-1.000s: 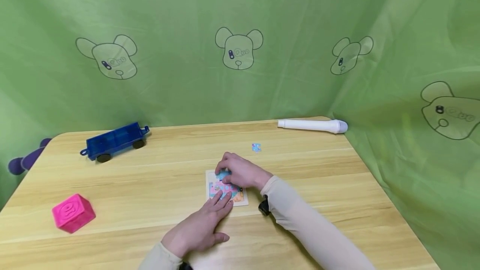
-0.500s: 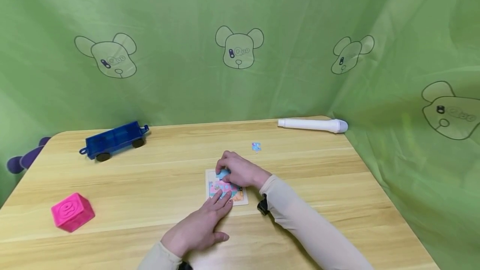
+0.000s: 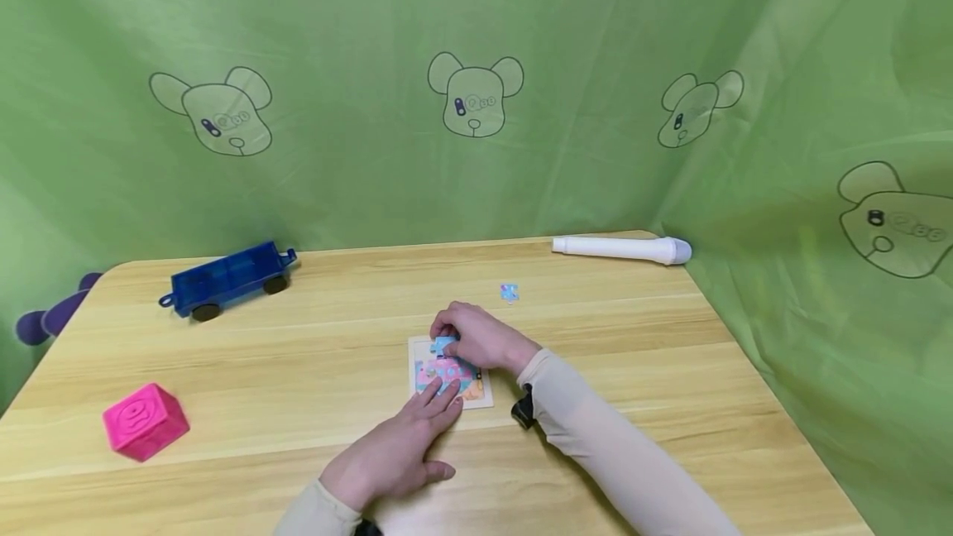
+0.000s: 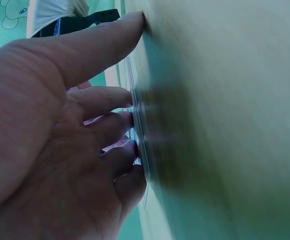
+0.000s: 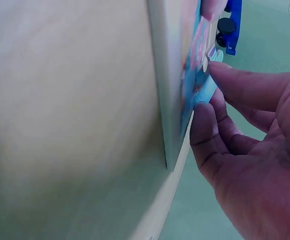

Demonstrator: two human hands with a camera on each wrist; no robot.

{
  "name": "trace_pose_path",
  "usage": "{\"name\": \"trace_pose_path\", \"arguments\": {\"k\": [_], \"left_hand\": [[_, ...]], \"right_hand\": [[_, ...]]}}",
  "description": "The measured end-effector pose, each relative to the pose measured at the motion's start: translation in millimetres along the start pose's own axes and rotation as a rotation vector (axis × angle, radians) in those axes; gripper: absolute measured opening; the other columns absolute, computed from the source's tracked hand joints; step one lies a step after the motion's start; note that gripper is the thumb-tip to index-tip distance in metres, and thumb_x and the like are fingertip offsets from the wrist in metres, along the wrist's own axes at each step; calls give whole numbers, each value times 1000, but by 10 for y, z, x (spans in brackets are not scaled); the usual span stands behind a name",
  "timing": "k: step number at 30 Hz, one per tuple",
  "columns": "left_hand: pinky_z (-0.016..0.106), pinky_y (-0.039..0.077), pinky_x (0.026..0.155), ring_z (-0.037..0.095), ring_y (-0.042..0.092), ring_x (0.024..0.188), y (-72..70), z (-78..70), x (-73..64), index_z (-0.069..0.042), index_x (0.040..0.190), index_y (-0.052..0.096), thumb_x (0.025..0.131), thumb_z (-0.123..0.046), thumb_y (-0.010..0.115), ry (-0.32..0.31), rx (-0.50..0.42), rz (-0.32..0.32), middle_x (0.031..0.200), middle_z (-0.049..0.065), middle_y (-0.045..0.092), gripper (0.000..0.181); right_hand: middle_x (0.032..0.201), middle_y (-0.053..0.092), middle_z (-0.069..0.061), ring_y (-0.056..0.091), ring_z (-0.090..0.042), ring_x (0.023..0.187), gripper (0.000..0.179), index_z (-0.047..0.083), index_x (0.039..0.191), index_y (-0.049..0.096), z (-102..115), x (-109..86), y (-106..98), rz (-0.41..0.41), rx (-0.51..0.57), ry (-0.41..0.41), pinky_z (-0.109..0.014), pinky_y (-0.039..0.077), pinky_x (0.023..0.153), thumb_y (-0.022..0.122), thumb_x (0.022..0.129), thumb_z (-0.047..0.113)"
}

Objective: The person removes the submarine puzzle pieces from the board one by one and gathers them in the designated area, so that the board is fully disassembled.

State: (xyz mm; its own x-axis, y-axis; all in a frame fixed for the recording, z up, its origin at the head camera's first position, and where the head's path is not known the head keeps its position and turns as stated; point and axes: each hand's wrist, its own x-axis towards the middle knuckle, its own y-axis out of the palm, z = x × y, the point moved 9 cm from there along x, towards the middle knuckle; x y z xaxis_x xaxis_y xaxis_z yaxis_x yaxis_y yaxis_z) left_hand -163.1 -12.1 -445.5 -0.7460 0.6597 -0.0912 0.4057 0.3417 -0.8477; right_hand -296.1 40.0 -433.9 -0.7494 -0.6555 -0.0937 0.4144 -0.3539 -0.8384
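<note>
A small jigsaw puzzle with a pale frame (image 3: 487, 394) lies on the table, its picture pink, blue and orange. My right hand (image 3: 486, 339) pinches a light-blue puzzle piece (image 3: 442, 345) between thumb and fingers over the puzzle's upper part; in the right wrist view the piece (image 5: 208, 91) is tilted against the board. My left hand (image 3: 398, 452) lies with fingers extended, fingertips on the puzzle's near edge and thumb out to the side. In the left wrist view the left hand's fingertips touch the board's edge. Another blue puzzle piece (image 3: 510, 292) lies beyond the board.
A blue toy wagon (image 3: 229, 279) stands at the back left of the wooden table (image 3: 298, 387). A pink block (image 3: 146, 423) sits at the left. A white microphone-like stick (image 3: 618, 248) lies by the back right edge. Green curtains (image 3: 357, 106) hang behind and right.
My right hand has shifted slightly, and more of the light-blue piece shows under its fingers. The left hand has stayed in place.
</note>
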Motion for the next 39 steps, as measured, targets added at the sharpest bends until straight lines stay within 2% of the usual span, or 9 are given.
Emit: {"name": "trace_pose_path", "arguments": {"k": [5,12,16,20,24,30,34,39], "left_hand": [[45,28,113,32,14,147,-5,-9,0,1,148,40,88,-30,74,-1,1,-1,160,11,22,76],[45,27,114,32,14,147,-4,-16,13,1,148,40,88,-30,74,-2,0,3,160,11,22,75],[45,27,114,32,15,147,-2,-15,17,1,148,41,88,-29,75,-1,-8,9,160,12,22,75],[45,27,114,33,15,147,-2,-16,17,1,148,40,87,-29,75,4,-7,4,160,12,22,76],[46,27,114,33,14,147,-2,-23,16,2,148,39,87,-28,75,8,-9,-2,161,12,21,77],[46,27,114,32,13,147,-2,-17,13,1,149,38,87,-28,75,4,-10,-8,161,11,20,78],[47,27,113,32,13,147,0,-10,8,1,149,38,87,-28,75,2,-13,-8,161,11,20,78],[48,26,114,32,13,147,-3,2,-4,0,149,38,87,-28,75,-8,-24,-5,161,10,20,78]], "right_hand": [[93,54,0,52,-16,87,14,13,101,67,-23,0,-20,-2,23,-9,-32,47,81,69,90,5],[89,59,1,55,-13,83,14,8,104,65,-48,-6,-65,-13,97,-9,-29,48,78,67,92,2],[88,61,1,56,-13,83,11,7,100,66,-37,-35,-160,-39,127,-24,-28,50,77,66,92,1],[89,64,-2,58,-14,83,12,6,100,68,-76,-96,-342,-85,173,-30,-29,51,78,65,91,-2],[91,66,-3,60,-16,83,17,4,105,71,-226,-209,-601,-147,183,-27,-31,53,76,64,91,-2],[93,66,-5,61,-20,83,20,1,108,71,-574,-398,-1025,-261,115,19,-33,55,72,62,91,-4],[89,64,-9,60,-22,80,16,-4,105,68,-825,-504,-1192,-263,132,103,-37,57,69,60,91,-7],[85,62,-11,59,-23,77,12,-3,98,65,-1065,-577,-1266,-256,151,168,-40,57,69,59,90,-9]]}}
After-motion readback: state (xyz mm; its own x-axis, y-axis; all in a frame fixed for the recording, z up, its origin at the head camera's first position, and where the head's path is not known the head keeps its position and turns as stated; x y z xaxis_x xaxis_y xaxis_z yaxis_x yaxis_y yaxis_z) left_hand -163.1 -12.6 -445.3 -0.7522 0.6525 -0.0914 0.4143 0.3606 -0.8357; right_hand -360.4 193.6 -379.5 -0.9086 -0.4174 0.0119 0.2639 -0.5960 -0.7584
